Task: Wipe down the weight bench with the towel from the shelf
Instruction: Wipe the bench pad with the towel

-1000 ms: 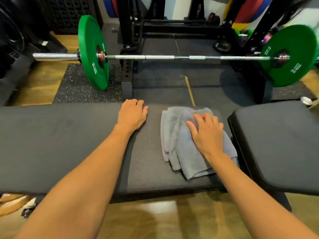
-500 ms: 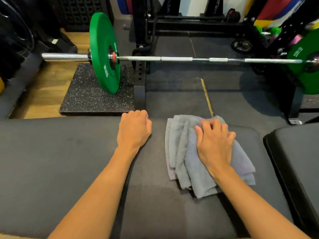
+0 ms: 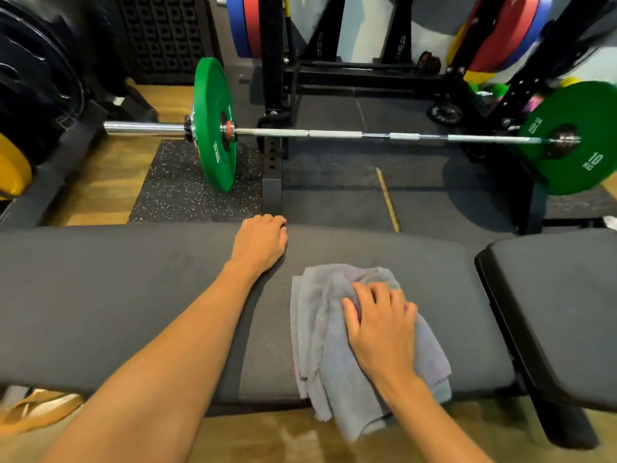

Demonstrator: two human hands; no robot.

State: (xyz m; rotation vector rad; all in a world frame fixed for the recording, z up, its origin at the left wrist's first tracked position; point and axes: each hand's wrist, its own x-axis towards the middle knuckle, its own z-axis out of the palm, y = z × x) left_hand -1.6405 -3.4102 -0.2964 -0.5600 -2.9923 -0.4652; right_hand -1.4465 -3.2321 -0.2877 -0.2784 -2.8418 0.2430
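Observation:
The black padded weight bench (image 3: 100, 295) runs across the view from left to right. A crumpled grey towel (image 3: 320, 345) lies on the bench's long pad, and its near end hangs over the front edge. My right hand (image 3: 384, 329) presses flat on top of the towel with the fingers spread. My left hand (image 3: 262, 243) rests on the far edge of the pad, fingers curled over it, a little left of the towel. A second black pad (image 3: 561, 312) of the bench sits at the right, across a narrow gap.
Beyond the bench a barbell (image 3: 367, 135) with green plates (image 3: 215, 125) lies on black floor mats. A black rack (image 3: 273, 95) and stored coloured plates (image 3: 248, 25) stand behind it. Wooden floor shows in front. A tan strap (image 3: 36, 409) lies at lower left.
My right hand has dragged the towel toward me, from the far side of the pad to its front edge. The left hand has stayed on the far edge. The view shifted.

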